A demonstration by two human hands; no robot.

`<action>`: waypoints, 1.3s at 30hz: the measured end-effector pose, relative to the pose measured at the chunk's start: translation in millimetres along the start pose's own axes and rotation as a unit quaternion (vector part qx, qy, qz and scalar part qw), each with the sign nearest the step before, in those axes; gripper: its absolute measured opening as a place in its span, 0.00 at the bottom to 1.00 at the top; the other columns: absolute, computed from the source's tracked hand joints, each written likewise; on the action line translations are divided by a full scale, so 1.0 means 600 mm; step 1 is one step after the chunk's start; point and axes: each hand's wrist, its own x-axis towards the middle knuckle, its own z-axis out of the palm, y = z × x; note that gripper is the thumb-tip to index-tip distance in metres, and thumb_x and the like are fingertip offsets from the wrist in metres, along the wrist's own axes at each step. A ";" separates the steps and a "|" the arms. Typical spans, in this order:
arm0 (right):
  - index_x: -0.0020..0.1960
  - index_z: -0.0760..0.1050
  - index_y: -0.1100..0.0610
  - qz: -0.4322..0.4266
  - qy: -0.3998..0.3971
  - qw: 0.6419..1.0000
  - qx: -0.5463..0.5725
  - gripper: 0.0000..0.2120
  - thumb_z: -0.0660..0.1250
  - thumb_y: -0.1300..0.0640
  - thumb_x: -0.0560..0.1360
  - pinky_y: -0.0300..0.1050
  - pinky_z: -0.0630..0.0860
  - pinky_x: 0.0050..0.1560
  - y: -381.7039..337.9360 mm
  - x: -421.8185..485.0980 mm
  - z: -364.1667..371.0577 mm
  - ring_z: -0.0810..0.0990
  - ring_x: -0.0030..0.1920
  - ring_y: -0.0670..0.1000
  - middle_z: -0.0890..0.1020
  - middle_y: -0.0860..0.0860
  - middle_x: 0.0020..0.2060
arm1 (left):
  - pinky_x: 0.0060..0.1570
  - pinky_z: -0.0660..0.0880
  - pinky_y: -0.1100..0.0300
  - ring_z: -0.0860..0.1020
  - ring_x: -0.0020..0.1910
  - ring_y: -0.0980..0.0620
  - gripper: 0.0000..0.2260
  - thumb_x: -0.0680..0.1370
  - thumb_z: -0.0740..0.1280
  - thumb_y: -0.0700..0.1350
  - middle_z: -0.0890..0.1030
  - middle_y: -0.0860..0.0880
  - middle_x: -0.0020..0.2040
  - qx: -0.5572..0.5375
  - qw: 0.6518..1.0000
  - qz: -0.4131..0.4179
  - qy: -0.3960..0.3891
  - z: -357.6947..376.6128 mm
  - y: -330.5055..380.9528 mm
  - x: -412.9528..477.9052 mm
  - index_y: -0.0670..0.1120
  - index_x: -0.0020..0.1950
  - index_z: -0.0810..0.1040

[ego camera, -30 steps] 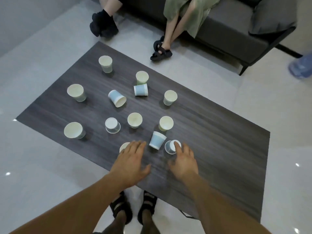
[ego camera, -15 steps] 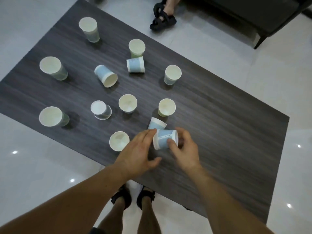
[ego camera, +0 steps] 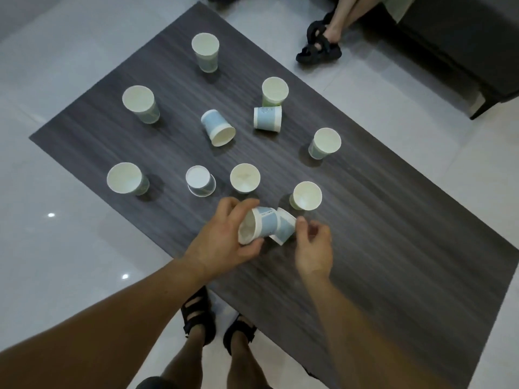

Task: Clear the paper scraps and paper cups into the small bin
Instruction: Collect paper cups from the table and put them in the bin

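Left hand (ego camera: 224, 244) grips a paper cup (ego camera: 259, 224) held on its side, with fingers and thumb curled round it. Right hand (ego camera: 313, 244), fingers curled, touches a second cup (ego camera: 285, 231) just beside the first — whether it grips cannot be told. Both cups sit over the table (ego camera: 393, 248) near its front edge. Ten other cups (ego camera: 244, 178) are spread across the table behind them.

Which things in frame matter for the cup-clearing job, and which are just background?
Job: left hand, gripping a cup; tilted cup against it; right hand at that cup; ten more cups on the table. No bin or scraps in view.
Background: sofa; seated person's sandalled foot; wearer's own feet.
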 end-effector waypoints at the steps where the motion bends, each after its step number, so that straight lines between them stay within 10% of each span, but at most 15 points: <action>1: 0.62 0.70 0.54 0.030 0.017 0.999 -0.036 0.27 0.66 0.36 0.73 0.48 0.71 0.55 0.002 0.010 0.008 0.75 0.60 0.57 0.76 0.51 0.58 | 0.51 0.72 0.61 0.74 0.53 0.51 0.31 0.70 0.74 0.50 0.66 0.49 0.61 0.013 1.000 -0.004 0.016 -0.002 -0.003 -0.003 0.50 0.71 0.67; 5: 0.70 0.63 0.62 0.086 -0.017 0.992 -0.085 0.46 0.73 0.34 0.65 0.54 0.69 0.62 -0.018 0.046 0.055 0.69 0.67 0.60 0.69 0.59 0.67 | 0.52 0.74 0.60 0.74 0.56 0.50 0.31 0.70 0.74 0.49 0.66 0.48 0.64 0.052 0.997 -0.015 0.049 -0.007 -0.014 -0.016 0.51 0.71 0.68; 20: 0.72 0.63 0.57 -0.045 -0.115 0.977 -0.173 0.33 0.71 0.51 0.71 0.49 0.71 0.55 -0.076 -0.055 -0.108 0.75 0.58 0.59 0.64 0.55 0.64 | 0.61 0.71 0.50 0.68 0.64 0.45 0.33 0.72 0.70 0.50 0.65 0.46 0.66 0.146 0.986 -0.069 -0.031 -0.085 0.128 -0.054 0.50 0.74 0.61; 27: 0.71 0.65 0.55 -0.116 -0.042 0.977 -0.172 0.30 0.69 0.49 0.71 0.51 0.73 0.59 -0.114 -0.186 -0.267 0.74 0.58 0.58 0.65 0.53 0.63 | 0.61 0.68 0.50 0.65 0.65 0.43 0.32 0.72 0.70 0.51 0.65 0.44 0.67 0.245 0.965 0.017 -0.089 -0.141 0.269 -0.044 0.47 0.73 0.61; 39: 0.74 0.61 0.54 0.000 0.182 0.982 -0.048 0.34 0.69 0.49 0.71 0.51 0.73 0.60 -0.054 -0.469 -0.365 0.74 0.59 0.57 0.63 0.52 0.66 | 0.63 0.69 0.51 0.67 0.65 0.42 0.37 0.72 0.70 0.53 0.65 0.44 0.69 0.287 0.912 0.221 -0.190 -0.183 0.414 -0.133 0.48 0.76 0.56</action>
